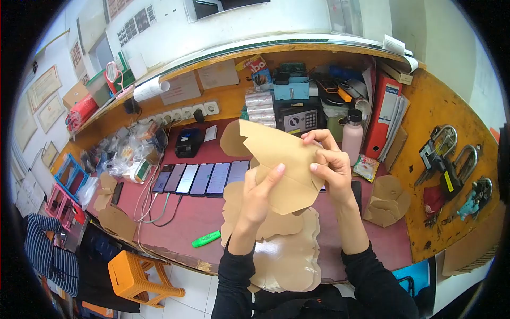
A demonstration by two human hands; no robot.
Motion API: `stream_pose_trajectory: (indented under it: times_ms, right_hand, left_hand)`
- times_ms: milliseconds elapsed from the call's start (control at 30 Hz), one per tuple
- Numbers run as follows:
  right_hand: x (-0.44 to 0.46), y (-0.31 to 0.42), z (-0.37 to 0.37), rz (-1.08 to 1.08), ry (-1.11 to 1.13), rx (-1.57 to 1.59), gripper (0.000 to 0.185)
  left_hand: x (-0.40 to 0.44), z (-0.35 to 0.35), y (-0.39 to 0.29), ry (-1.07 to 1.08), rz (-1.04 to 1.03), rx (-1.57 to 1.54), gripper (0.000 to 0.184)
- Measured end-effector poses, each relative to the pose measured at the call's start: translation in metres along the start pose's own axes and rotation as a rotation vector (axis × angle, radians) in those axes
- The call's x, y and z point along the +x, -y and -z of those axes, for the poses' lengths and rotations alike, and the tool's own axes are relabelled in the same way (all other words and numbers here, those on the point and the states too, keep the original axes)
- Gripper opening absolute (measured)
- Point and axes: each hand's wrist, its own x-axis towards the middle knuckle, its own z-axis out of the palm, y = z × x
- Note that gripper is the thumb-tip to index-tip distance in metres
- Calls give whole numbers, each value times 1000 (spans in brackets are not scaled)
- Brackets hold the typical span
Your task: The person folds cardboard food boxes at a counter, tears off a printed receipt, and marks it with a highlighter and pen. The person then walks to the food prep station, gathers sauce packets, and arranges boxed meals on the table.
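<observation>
Okay, head view, from where I'm standing: both hands are on one brown cardboard sheet, held up in the air over the far end of the stack of flat blanks. Using that stack as reference.

Left hand: thumb flat on the sheet's near face, fingers mostly hidden behind; can't tell how they're spread. Right hand: fingers bent, thumb and index nearly together, gripping the sheet's right edge.

Left of the stack, near it: green highlighter. Beyond that, farther from the person: row of phones, cables running up to some. Right of the stack: part-folded carton. Beyond the stack, to the right: pink bottle, then red binder. All on the red desktop. Orange stool on the floor, left of the stack.
</observation>
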Motion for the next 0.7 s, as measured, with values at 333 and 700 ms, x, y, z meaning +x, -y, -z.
stream_pose_trajectory:
  times_ms: [333,700]
  right_hand:
    - [7,-6,-17,-133,-75,77,49]
    - [8,19,0,22,212,-449,50]
  left_hand:
    - [-10,-9,-6,50,81,-231,42]
    - [0,20,5,421,-183,607,60]
